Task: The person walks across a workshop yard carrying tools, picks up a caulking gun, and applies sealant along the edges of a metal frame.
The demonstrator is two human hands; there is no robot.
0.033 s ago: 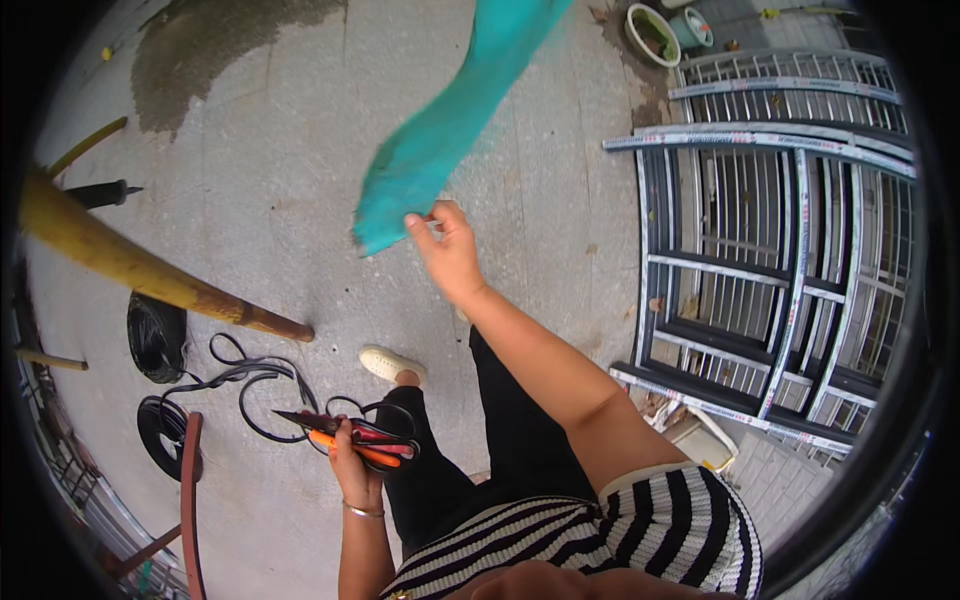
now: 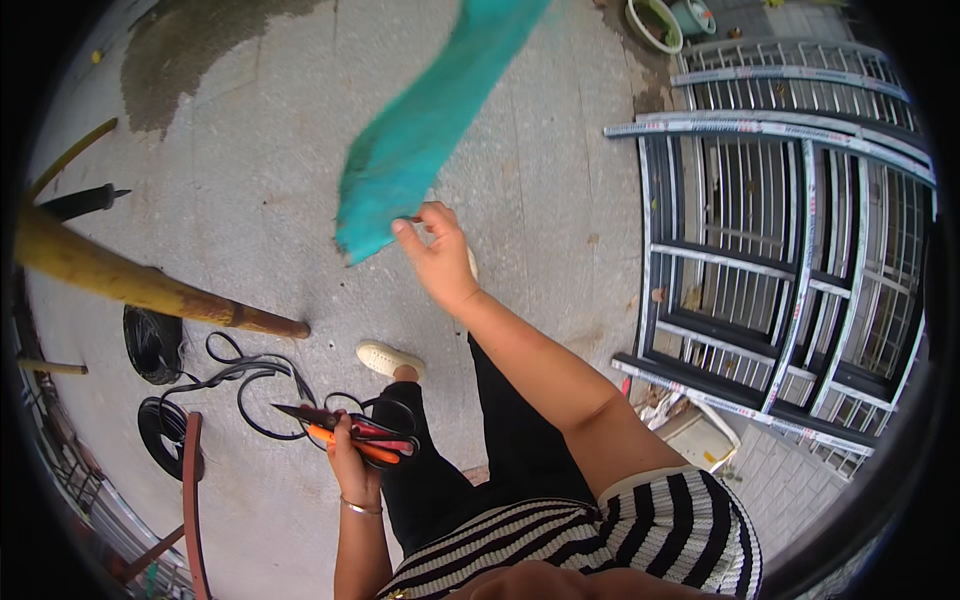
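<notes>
My right hand (image 2: 438, 262) pinches the near edge of a long teal strip of cloth or netting (image 2: 405, 150) between thumb and fingers. The strip stretches away from me past the top of the view, and its near end looks frayed. Lower left, my left hand (image 2: 350, 465) is closed round a bundle of hand tools (image 2: 365, 440). One has an orange handle, others have red and black handles, and a dark pointed blade sticks out to the left. Their exact kinds are hard to make out. A loop of black cord (image 2: 265, 435) lies beside and behind them.
On the left, a yellow-brown pole (image 2: 170, 292) slants over the concrete floor (image 2: 270, 240), near black coils (image 2: 152, 340) and a reddish-brown bar (image 2: 192, 490). Metal frames with bars (image 2: 730, 260) lie on the right. Plant pots (image 2: 655, 25) stand at the far right.
My right hand and the near end of the teal strip have shifted slightly left and nearer to me. My left hand keeps its hold on the tools.
</notes>
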